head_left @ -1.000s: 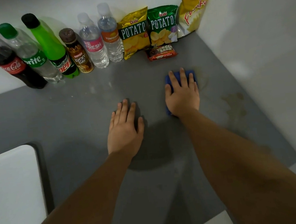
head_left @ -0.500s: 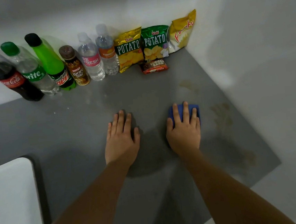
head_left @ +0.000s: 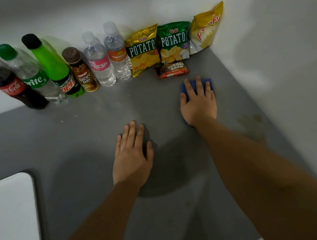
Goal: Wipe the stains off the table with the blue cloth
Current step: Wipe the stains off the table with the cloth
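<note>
My right hand lies flat on the blue cloth and presses it to the grey table, just in front of the red snack bar. Only the cloth's far edge and left rim show past my fingers. A brownish stain marks the table to the right of my right forearm, near the wall. My left hand rests palm down on the table, fingers spread, holding nothing.
Along the back wall stand several bottles and three chip bags, with a red snack bar in front of them. A white wall borders the table's right side. A white panel sits at the near left.
My right hand has slid the cloth away from me toward the snack bar after pulling it back half a second ago. The left hand stays planted.
</note>
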A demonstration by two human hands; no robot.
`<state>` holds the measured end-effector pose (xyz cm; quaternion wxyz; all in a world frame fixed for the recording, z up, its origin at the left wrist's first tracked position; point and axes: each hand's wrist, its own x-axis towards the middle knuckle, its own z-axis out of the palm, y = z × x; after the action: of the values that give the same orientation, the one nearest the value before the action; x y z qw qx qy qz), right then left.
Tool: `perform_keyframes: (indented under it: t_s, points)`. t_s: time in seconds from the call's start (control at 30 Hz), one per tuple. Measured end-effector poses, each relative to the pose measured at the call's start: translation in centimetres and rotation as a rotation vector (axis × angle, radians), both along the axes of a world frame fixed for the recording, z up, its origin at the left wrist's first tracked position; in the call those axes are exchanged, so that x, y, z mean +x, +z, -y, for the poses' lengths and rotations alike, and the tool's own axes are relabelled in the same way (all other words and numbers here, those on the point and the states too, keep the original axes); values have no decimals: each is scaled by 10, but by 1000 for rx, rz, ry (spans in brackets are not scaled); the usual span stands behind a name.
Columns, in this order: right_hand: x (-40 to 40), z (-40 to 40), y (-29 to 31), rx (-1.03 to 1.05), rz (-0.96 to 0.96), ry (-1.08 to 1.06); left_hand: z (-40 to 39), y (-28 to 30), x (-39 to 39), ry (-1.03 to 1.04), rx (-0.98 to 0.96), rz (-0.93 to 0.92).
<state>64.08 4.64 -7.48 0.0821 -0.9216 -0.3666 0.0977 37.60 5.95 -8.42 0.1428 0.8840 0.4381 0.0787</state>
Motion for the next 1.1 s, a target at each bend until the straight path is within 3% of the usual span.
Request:
perform_keyframes:
  t_s: [0.43, 0.77, 0.97, 1.1]
  points:
    - [40, 50, 8, -29, -33, -170, 0, -2, -1, -10, 27, 30]
    - [-10, 118, -1, -56, -10, -246, 1, 0, 0, -7, 2, 20]
    - [-48, 97, -5, -6, 11, -117, 1, -1, 1, 1, 8, 1]
    - [-33, 69, -1, 33, -39, -15, 0, -2, 1, -9, 21, 0]
